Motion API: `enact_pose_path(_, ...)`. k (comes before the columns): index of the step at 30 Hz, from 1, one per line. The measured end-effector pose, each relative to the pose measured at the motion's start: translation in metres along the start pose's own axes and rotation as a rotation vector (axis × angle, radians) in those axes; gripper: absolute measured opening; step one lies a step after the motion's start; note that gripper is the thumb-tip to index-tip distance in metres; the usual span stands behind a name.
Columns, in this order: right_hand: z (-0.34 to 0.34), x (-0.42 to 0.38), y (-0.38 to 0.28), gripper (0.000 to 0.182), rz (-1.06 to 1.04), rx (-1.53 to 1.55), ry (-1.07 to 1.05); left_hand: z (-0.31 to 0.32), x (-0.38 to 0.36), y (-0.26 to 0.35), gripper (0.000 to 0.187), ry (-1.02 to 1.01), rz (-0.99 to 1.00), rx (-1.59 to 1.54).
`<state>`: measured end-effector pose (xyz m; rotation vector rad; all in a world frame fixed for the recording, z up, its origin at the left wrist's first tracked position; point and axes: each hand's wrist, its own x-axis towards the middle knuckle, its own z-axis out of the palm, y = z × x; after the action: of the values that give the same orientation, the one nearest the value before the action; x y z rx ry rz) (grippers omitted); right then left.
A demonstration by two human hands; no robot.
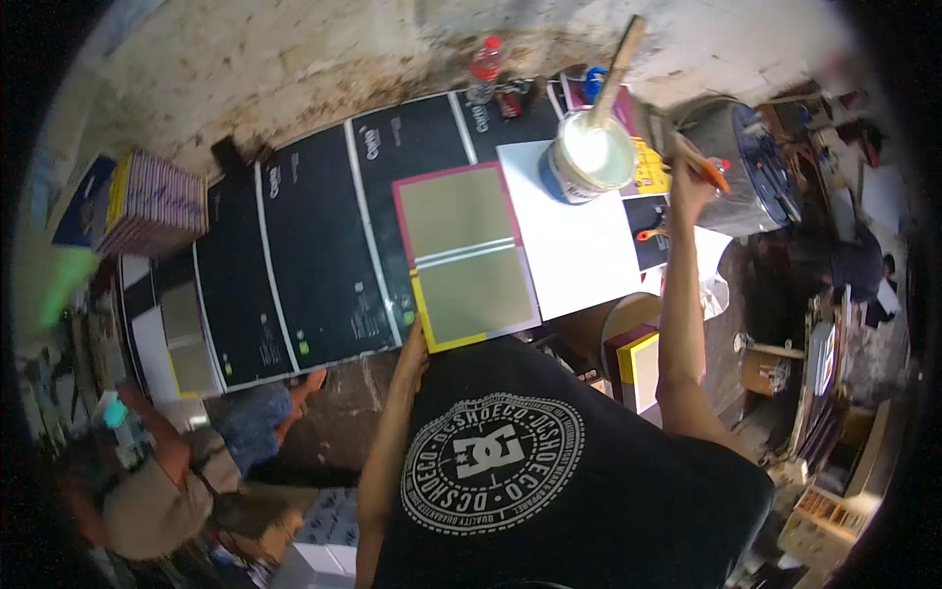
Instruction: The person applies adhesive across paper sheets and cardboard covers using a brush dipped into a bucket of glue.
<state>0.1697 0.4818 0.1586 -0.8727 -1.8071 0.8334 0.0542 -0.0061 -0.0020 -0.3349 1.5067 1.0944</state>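
My right hand [692,188] is raised at the right of the table, closed around a paintbrush with an orange handle [711,175]. Beside it stands a white bucket [564,182] of white paste, a wooden stick [620,69] leaning up out of it. My left hand [416,349] is at the near left corner of an open book cover [466,294], touching its edge; its fingers are partly hidden. Two grey-green boards lie within the cover's pink and yellow border. Right of it is a white sheet [579,260], under the bucket.
Dark printed sheets [319,236] cover the long table. Stacked books [157,206] stand at its left end, near another open cover [186,339]. A bottle [485,69] stands by the wall. Another brush [648,235] lies at right. A co-worker [167,501] is at lower left.
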Motion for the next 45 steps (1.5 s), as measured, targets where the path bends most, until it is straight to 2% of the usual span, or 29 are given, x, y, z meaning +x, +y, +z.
enact_pose_path(1, 0.011, 0.016, 0.039, 0.033, -0.107, 0.129, 0.003, -0.001, 0.0, 0.001, 0.082, -0.008, -0.019, 0.041)
enact_pose_path(2, 0.016, 0.016, -0.003, 0.023, 0.076, -0.185, -0.027, -0.001, -0.001, 0.002, 0.086, -0.018, -0.038, 0.082)
enact_pose_path(3, 0.027, 0.018, 0.002, 0.021, -0.055, -0.029, -0.039, -0.004, 0.001, 0.002, 0.087, -0.032, -0.049, 0.119)
enact_pose_path(4, 0.041, 0.026, 0.007, 0.033, -0.16, -0.02, -0.069, -0.006, 0.003, -0.001, 0.089, -0.026, 0.014, 0.173)
enact_pose_path(5, 0.04, 0.029, 0.012, 0.038, -0.098, -0.452, -0.08, -0.007, 0.004, -0.005, 0.091, -0.017, 0.078, 0.229)
enact_pose_path(6, 0.051, 0.035, 0.04, 0.035, -0.122, -0.293, -0.112, -0.009, 0.006, -0.008, 0.093, -0.004, 0.141, 0.285)
enact_pose_path(8, 0.061, 0.034, 0.051, 0.035, -0.091, -0.474, -0.145, -0.022, 0.014, -0.007, 0.092, 0.104, 0.209, 0.68)
enact_pose_path(9, 0.065, 0.033, 0.053, 0.033, -0.072, -0.532, -0.187, -0.003, -0.022, 0.013, 0.079, 0.358, 0.275, 0.813)
enact_pose_path(10, 0.066, 0.028, 0.049, 0.033, -0.092, -0.477, -0.207, 0.009, -0.066, 0.048, 0.072, 0.283, 0.538, 0.778)
enact_pose_path(11, 0.07, 0.032, 0.082, 0.033, -0.103, -0.415, -0.223, 0.019, -0.115, 0.089, 0.065, 0.229, 0.791, 0.73)
enact_pose_path(12, 0.077, 0.028, 0.08, 0.027, -0.19, -0.374, -0.151, 0.033, -0.162, 0.13, 0.054, 0.062, 0.876, 0.73)
enact_pose_path(13, 0.079, 0.034, 0.091, 0.023, -0.144, -0.362, -0.288, 0.046, -0.207, 0.157, 0.069, -0.005, 0.941, 0.863)
enact_pose_path(14, 0.084, 0.038, 0.105, 0.019, -0.015, -0.399, -0.3, 0.063, -0.247, 0.178, 0.059, -0.116, 1.06, 1.03)
enact_pose_path(15, 0.088, 0.035, 0.095, 0.037, -0.116, -0.198, -0.308, 0.078, -0.28, 0.184, 0.055, -0.241, 1.215, 1.053)
enact_pose_path(16, 0.083, 0.036, 0.096, 0.039, -0.174, -0.281, -0.331, 0.092, -0.303, 0.183, 0.052, -0.393, 1.386, 1.068)
enact_pose_path(18, 0.073, 0.045, 0.068, 0.044, -0.172, -0.573, -0.34, 0.121, -0.333, 0.17, 0.047, -0.27, 1.719, 1.356)
enact_pose_path(19, 0.069, 0.075, 0.117, 0.049, -0.086, -0.605, -0.345, 0.132, -0.335, 0.159, 0.047, -0.202, 1.764, 1.286)
enact_pose_path(20, 0.064, 0.084, 0.124, 0.054, -0.106, -0.604, -0.277, 0.143, -0.339, 0.149, 0.047, -0.137, 1.801, 1.211)
enact_pose_path(23, 0.059, 0.089, 0.071, 0.046, -0.079, -0.653, -0.241, 0.147, -0.337, 0.158, 0.047, -0.163, 1.85, 0.902)
enact_pose_path(24, 0.055, 0.098, 0.078, 0.044, -0.037, -0.6, -0.32, 0.144, -0.341, 0.158, 0.046, -0.155, 1.832, 0.925)
enact_pose_path(25, 0.057, 0.101, 0.087, 0.043, -0.063, -0.583, -0.279, 0.141, -0.345, 0.157, 0.046, -0.147, 1.815, 0.948)
enact_pose_path(26, 0.058, 0.097, 0.067, 0.042, -0.009, -0.577, -0.329, 0.138, -0.349, 0.157, 0.046, -0.139, 1.797, 0.972)
enact_pose_path(30, 0.065, 0.103, 0.078, 0.046, -0.058, -0.631, -0.377, 0.129, -0.351, 0.143, 0.047, -0.033, 1.772, 1.058)
enact_pose_path(32, 0.067, 0.1, 0.079, 0.047, 0.035, -0.52, -0.506, 0.118, -0.352, 0.138, 0.048, -0.002, 1.732, 1.07)
enact_pose_path(37, 0.088, 0.105, 0.089, 0.046, 0.079, -0.558, -0.707, 0.093, -0.372, 0.114, 0.05, 0.047, 1.544, 1.24)
enact_pose_path(40, 0.085, 0.111, 0.055, 0.037, 0.305, -0.534, -0.795, 0.073, -0.383, 0.113, 0.05, -0.007, 1.461, 1.436)
enact_pose_path(43, 0.084, 0.128, 0.045, 0.038, 0.393, -0.615, -0.804, 0.044, -0.407, 0.134, 0.05, -0.026, 1.312, 1.461)
enact_pose_path(44, 0.077, 0.137, 0.049, 0.05, 0.315, -0.622, -0.907, 0.034, -0.41, 0.135, 0.051, -0.065, 1.264, 1.429)
enact_pose_path(45, 0.078, 0.158, 0.086, 0.052, 0.226, -0.703, -0.913, 0.019, -0.409, 0.134, 0.049, -0.145, 1.188, 1.384)
